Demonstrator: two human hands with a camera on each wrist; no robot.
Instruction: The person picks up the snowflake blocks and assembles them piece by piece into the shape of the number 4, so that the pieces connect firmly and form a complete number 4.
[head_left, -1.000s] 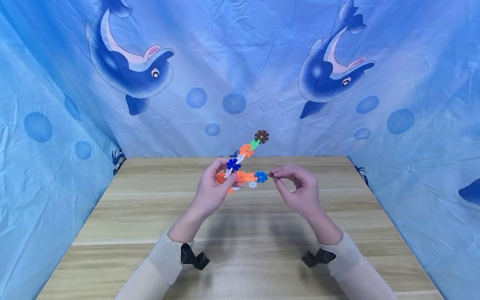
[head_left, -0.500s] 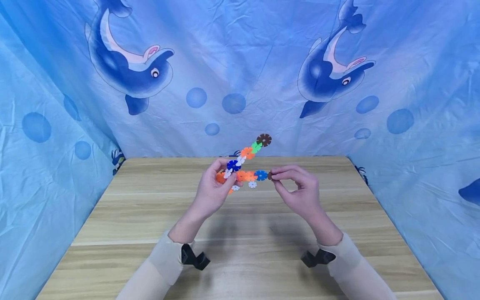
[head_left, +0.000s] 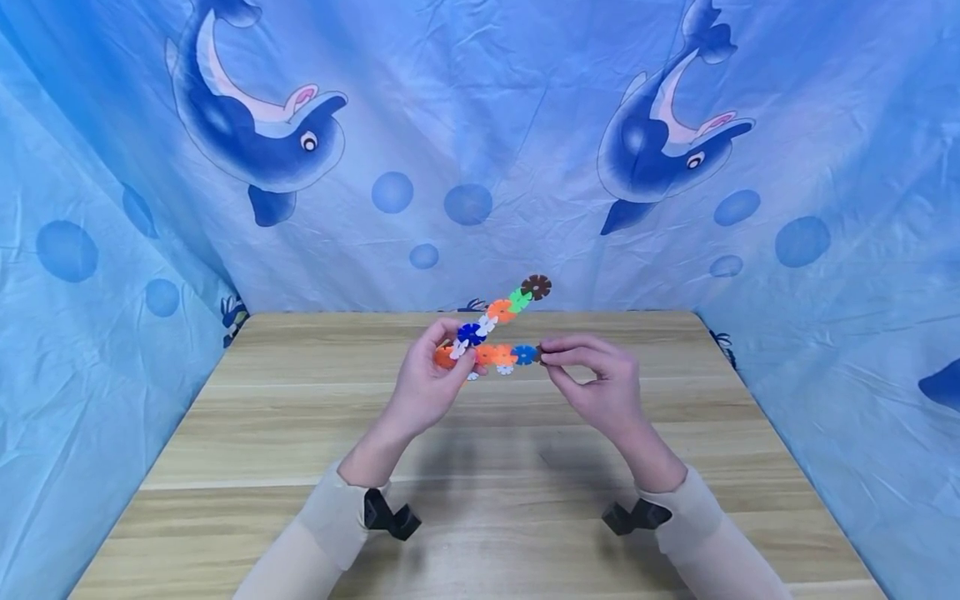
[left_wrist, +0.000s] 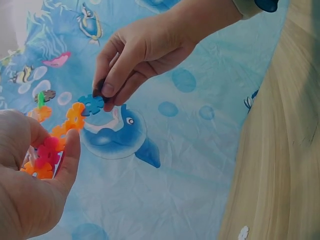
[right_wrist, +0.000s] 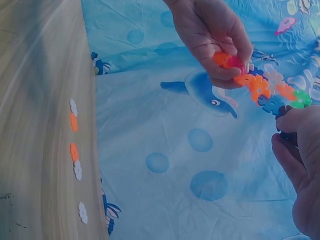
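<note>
My left hand grips a built chain of notched snowflake discs between thumb and fingers, above the table. One branch slants up and right through a dark blue disc, white, orange and green discs to a brown disc. Another row of orange discs runs right to a light blue disc. My right hand pinches a second brown disc edge-on against the light blue disc's end. My fingers mostly cover it, so how deep the notches engage cannot be seen. A pink disc shows by my left thumb.
Loose white and orange discs lie on the wooden table, beneath and beyond the hands. A blue dolphin-print curtain encloses the back and sides.
My right hand has brought the brown disc from a small gap to the light blue disc's edge. The slanting branch has tipped slightly down and right; my left hand keeps its grip.
</note>
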